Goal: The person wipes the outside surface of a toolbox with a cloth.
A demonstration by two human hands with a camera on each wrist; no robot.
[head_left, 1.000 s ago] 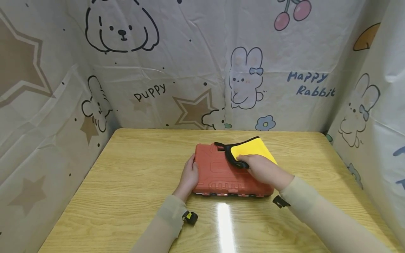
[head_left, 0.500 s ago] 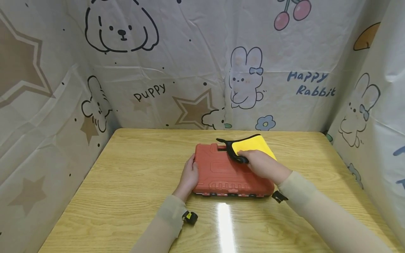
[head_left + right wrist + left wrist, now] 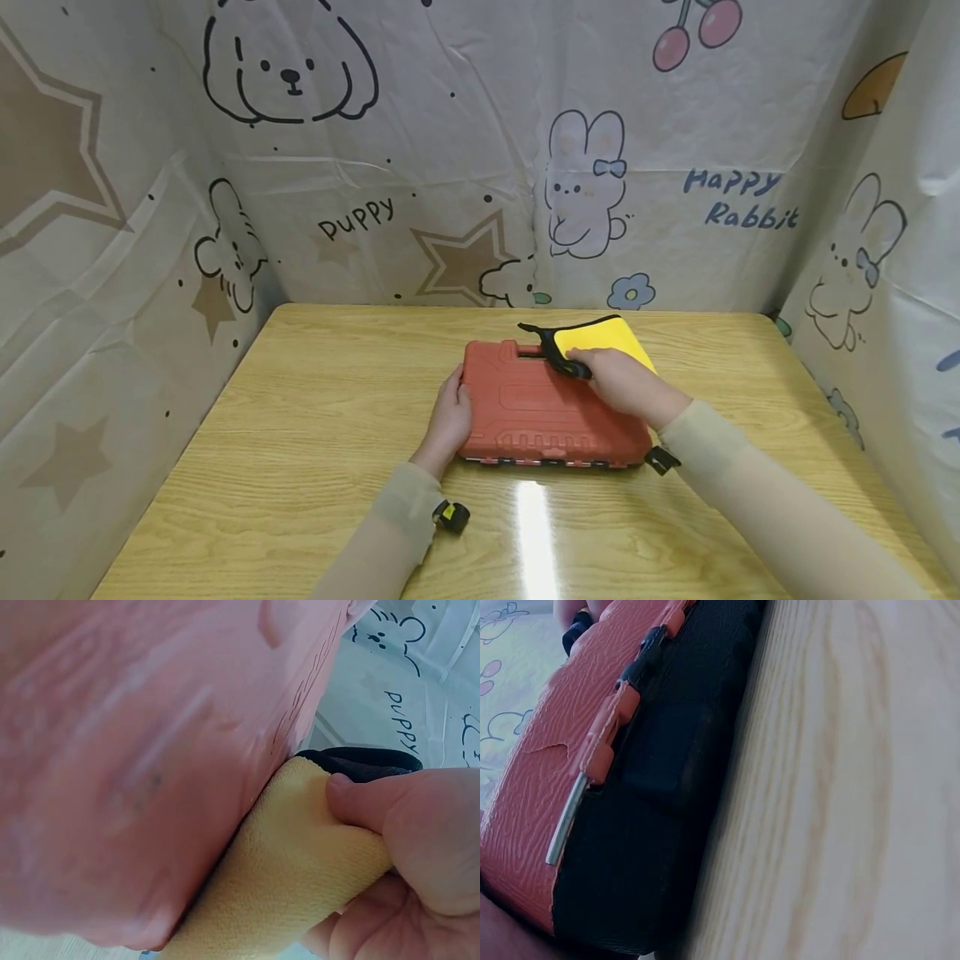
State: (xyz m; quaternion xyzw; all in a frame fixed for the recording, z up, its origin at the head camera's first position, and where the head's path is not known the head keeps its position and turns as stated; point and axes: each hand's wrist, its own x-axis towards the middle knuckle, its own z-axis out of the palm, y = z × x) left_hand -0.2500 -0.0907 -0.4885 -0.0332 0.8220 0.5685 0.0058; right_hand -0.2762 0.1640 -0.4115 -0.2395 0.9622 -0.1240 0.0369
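A red plastic tool case (image 3: 555, 417) lies flat on the table; the left wrist view shows its black lower half (image 3: 645, 847) and a metal hinge pin (image 3: 566, 817). My left hand (image 3: 450, 419) holds the case's left edge, with the thumb near the top and the fingers along the side. Over the back right part of the lid, my right hand (image 3: 626, 383) pinches a yellow plush cloth (image 3: 607, 336) with a black border. In the right wrist view the thumb presses on the folded cloth (image 3: 277, 855), which touches the case; some fingers are hidden beneath it.
The wooden table (image 3: 322, 417) extends around the case. Printed fabric walls (image 3: 420, 167) stand at the back and both sides. A black strap piece (image 3: 452, 517) sits at the left wrist and another (image 3: 662, 460) at the right.
My right hand and the yellow cloth have shifted slightly toward the back of the case, baring more of the handle slot. The left hand and the case stay where they were.
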